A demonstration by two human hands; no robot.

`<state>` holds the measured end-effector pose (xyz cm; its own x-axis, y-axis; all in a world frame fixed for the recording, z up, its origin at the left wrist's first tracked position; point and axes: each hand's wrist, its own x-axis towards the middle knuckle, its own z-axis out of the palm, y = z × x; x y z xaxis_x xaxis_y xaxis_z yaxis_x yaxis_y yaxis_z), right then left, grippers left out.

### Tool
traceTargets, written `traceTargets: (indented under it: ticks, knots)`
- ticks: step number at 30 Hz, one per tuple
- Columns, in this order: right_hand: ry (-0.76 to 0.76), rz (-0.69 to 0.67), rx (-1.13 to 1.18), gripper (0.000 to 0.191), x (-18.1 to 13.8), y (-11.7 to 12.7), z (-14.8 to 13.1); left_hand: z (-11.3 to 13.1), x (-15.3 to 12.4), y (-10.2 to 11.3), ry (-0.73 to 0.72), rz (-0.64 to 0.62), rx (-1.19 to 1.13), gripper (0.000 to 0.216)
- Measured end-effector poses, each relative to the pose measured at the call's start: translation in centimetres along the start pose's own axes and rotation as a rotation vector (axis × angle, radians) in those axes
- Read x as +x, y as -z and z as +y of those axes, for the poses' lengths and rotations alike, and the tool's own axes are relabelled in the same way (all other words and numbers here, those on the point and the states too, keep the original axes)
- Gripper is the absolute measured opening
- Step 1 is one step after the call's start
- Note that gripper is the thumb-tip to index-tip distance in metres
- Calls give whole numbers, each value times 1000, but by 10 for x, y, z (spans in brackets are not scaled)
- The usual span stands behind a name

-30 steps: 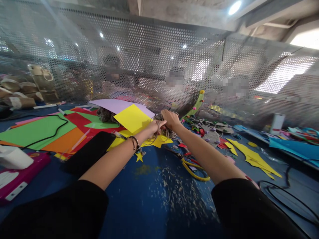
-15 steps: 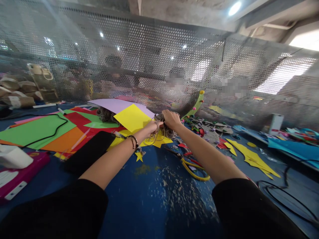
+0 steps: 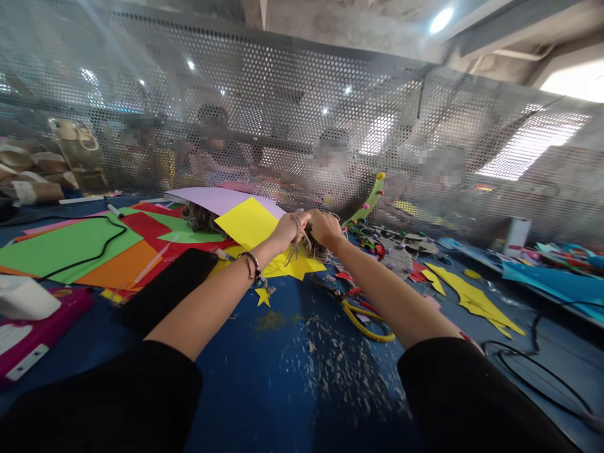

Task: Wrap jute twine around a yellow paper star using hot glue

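the left hand (image 3: 289,230) is curled closed on gray yarn (image 3: 319,251), with loose loops hanging about its fingers. the right hand (image 3: 324,228), just beside it, is bent down over the same yarn, its fingers closed on it as far as can be seen. the yarn sits at and under both hands, above the blue table (image 3: 255,390), next to yellow paper (image 3: 245,221). nearer the person lie a small yellow star (image 3: 263,297) and scissors (image 3: 368,322), partly behind the right forearm.
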<state>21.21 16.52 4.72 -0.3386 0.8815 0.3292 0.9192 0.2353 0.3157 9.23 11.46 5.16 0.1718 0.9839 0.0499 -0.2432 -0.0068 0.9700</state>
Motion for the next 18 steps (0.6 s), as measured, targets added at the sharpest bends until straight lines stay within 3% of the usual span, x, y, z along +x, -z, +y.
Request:
traceTargets:
  ticks: [9, 13, 18]
  knots:
    - [-103, 49, 57, 30, 1, -2, 2, 36, -26, -14, -286, -38, -125, 14]
    - [-152, 26, 72, 30, -2, -4, 14, 56, -46, -23, -390, -105, -190, 42]
    - [-158, -7, 86, 31, -11, 3, 26, 78, -72, -31, -477, -183, -239, 45]
